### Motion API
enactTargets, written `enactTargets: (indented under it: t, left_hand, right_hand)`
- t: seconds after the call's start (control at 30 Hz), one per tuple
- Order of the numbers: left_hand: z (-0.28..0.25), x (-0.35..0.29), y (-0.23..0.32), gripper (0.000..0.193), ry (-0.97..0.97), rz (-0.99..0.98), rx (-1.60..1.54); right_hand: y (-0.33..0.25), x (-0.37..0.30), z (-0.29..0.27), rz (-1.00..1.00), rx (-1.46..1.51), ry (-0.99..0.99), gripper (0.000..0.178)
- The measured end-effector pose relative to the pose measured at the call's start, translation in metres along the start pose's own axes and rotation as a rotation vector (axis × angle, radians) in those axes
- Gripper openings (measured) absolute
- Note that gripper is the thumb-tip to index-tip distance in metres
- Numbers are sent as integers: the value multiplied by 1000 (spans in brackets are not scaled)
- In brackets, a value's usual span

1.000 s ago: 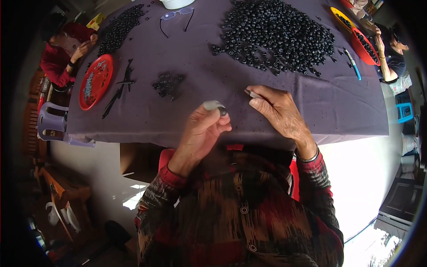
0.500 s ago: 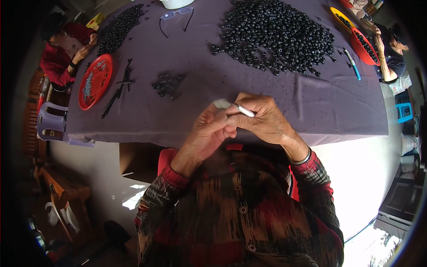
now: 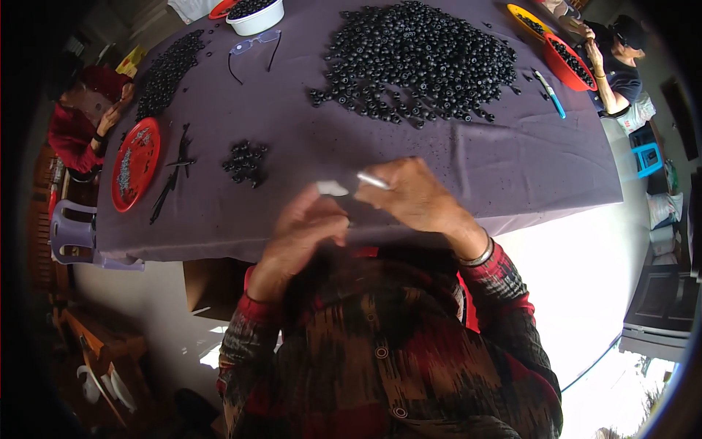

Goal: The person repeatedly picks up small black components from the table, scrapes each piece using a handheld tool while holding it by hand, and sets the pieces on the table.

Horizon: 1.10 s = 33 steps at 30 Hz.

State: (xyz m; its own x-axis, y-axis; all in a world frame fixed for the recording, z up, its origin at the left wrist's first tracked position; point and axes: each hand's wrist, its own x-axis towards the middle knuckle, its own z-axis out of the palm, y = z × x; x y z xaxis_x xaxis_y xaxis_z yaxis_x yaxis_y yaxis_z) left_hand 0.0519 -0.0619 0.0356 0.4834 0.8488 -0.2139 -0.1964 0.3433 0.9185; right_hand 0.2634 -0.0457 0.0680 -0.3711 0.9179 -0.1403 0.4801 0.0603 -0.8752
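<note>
My right hand [image 3: 418,199] is closed around a slim, short white-and-silver tool [image 3: 374,180] just above the table's front edge. To its left, and apart from it, my left hand [image 3: 306,233] is smeared by motion, with a white wrap [image 3: 333,189] on a fingertip. Whether it holds anything does not show. Beyond my left hand lies a small cluster of black, bead-like round pieces [image 3: 246,162]. A large heap of the same pieces [image 3: 424,62] spreads over the far middle of the purple cloth [image 3: 300,139].
At left are a red plate [image 3: 151,150] of small grey bits, black strips [image 3: 174,175], another black heap [image 3: 170,77] and a person [image 3: 91,121]. Farther back are glasses [image 3: 256,44] and a white tub [image 3: 256,20]. At right are a blue pen [image 3: 552,95], a red bowl [image 3: 569,64] and another person [image 3: 618,69].
My hands, together before, have come apart; the left has dropped toward me and left, away from the tool in my right. The view has shifted, so the table's things sit farther left.
</note>
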Motion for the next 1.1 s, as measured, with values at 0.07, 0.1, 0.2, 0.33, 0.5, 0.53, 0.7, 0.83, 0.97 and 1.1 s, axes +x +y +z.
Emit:
enactTargets:
  t: [0.07, 0.1, 0.2, 0.33, 0.5, 0.53, 0.7, 0.83, 0.97, 1.1]
  left_hand:
    - [-21, 2, 7, 19, 161, 106, 320]
    - [-36, 3, 7, 14, 252, 145, 474]
    - [-64, 5, 10, 9, 461, 254, 712]
    - [-86, 12, 5, 14, 684, 355, 846]
    - [-102, 17, -6, 11, 814, 513, 958]
    - [-102, 16, -6, 10, 804, 495, 937]
    - [-69, 23, -7, 11, 780, 620, 643]
    - [-12, 5, -3, 20, 280, 218, 36]
    - [8, 1, -8, 23, -64, 110, -336]
    - [4, 3, -18, 24, -99, 63, -417]
  right_hand:
    - [20, -2, -17, -190, -643, 307, 18]
    - [20, 1, -25, -64, -680, 399, 17]
    - [44, 13, -55, 13, -691, 598, 12]
    - [65, 28, -72, -171, -685, 527, 14]
    - [76, 39, -70, -137, -772, 462, 14]
    - [78, 40, -70, -156, -769, 469, 14]
    - [49, 26, -57, -179, -601, 476, 14]
    - [-10, -2, -6, -302, 6, 272, 13]
    - [-19, -8, 19, -412, 67, 232, 17]
    - [-18, -11, 21, -505, -25, 260, 18]
